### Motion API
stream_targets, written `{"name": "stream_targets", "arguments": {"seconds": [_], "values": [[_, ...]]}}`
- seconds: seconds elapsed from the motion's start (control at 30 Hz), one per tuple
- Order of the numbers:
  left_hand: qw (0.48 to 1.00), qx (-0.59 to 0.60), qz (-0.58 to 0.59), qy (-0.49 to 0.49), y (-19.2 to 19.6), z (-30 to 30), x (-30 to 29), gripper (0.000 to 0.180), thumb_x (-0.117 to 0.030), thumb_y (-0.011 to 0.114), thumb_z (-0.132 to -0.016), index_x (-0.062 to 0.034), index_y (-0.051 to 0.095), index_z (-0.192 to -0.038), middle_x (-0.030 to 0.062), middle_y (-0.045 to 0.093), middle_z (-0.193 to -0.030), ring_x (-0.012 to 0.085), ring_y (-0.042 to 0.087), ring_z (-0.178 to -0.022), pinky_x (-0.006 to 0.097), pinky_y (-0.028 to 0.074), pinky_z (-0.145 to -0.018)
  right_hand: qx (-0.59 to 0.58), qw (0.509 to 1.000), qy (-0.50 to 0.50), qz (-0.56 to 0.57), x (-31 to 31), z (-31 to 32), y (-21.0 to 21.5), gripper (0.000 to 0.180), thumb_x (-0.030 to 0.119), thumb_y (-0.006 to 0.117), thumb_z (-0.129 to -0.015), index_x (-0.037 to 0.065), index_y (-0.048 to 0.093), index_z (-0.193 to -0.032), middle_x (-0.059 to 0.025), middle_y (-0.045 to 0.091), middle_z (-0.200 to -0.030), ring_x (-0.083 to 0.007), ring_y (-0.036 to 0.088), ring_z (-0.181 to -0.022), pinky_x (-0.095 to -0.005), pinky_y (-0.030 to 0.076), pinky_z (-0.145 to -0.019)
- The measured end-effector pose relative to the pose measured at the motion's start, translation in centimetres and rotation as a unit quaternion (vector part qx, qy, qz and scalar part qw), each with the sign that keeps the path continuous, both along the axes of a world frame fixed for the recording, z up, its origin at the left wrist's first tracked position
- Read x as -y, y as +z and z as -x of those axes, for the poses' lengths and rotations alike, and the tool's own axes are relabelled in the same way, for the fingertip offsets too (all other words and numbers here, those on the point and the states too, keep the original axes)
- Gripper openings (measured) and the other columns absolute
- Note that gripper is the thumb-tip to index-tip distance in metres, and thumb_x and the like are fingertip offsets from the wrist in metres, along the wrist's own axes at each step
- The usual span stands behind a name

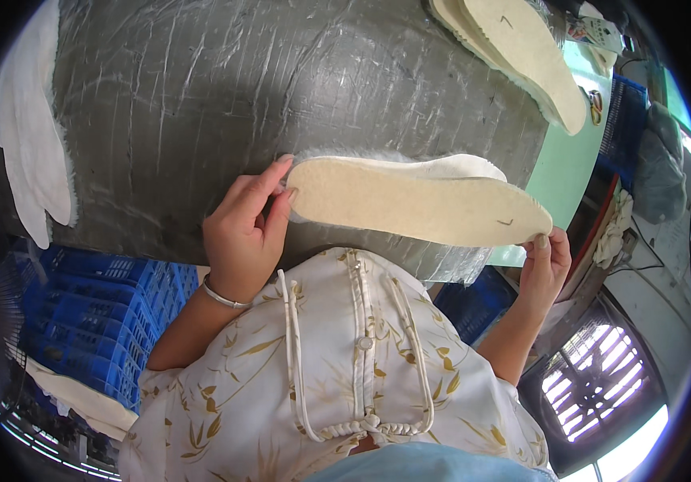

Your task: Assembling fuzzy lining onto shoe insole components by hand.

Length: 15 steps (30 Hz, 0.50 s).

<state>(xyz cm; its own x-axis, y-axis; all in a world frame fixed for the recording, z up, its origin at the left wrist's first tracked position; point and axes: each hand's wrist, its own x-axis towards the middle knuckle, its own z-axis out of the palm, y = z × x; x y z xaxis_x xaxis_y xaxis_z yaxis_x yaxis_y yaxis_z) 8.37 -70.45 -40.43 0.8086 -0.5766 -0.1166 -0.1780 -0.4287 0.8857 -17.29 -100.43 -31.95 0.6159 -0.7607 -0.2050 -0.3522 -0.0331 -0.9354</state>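
Note:
A cream insole point(409, 205) with a fuzzy edge lies across the front of the plastic-covered grey table, a small dark mark near its right end. Beneath it, along the far side, shows a white piece point(470, 166) of similar shape. My left hand point(245, 217) pinches the insole's left end between thumb and forefinger. At the right end, my right hand point(546, 261) grips the tip between thumb and fingers. Further off at the upper right, more cream insoles point(514, 48) are stacked. White fuzzy insole-shaped pieces point(28, 136) lie in a pile at the far left.
Blue plastic crates point(104, 313) stand below the table at the left. A light green surface point(566, 161) adjoins the table's right side, with scissors point(595, 107) on it. A fan point(594, 377) is at the lower right, and a grey plastic bag point(661, 169) at the far right.

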Motion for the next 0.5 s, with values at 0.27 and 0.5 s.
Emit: {"name": "stream_targets", "arguments": {"seconds": [0.27, 0.5], "values": [[0.974, 0.199, -0.062, -0.085, 0.8, -0.8, 0.9, 0.056, -0.025, 0.082, -0.068, -0.0080, 0.066, -0.119, 0.0062, 0.057, -0.098, 0.0210, 0.058, -0.079, 0.033, 0.051, -0.067, 0.017, 0.998, -0.009, -0.067, 0.9, 0.0, -1.6, 0.016, 0.011, 0.062, -0.097, -0.003, 0.062, -0.105, -0.0089, 0.068, -0.095, -0.0158, 0.066, -0.084, -0.0346, 0.058, -0.078], [0.941, 0.275, -0.121, -0.155, 2.3, -2.5, 1.5, 0.072, -0.040, 0.090, -0.059, -0.0064, 0.066, -0.118, 0.0074, 0.054, -0.108, 0.0224, 0.055, -0.089, 0.036, 0.047, -0.078, 0.029, 0.996, 0.021, -0.086, 1.1, 0.2, -1.4, 0.012, 0.010, 0.060, -0.098, 0.002, 0.062, -0.106, -0.0066, 0.069, -0.100, -0.0145, 0.067, -0.088, -0.0319, 0.056, -0.080]]}}
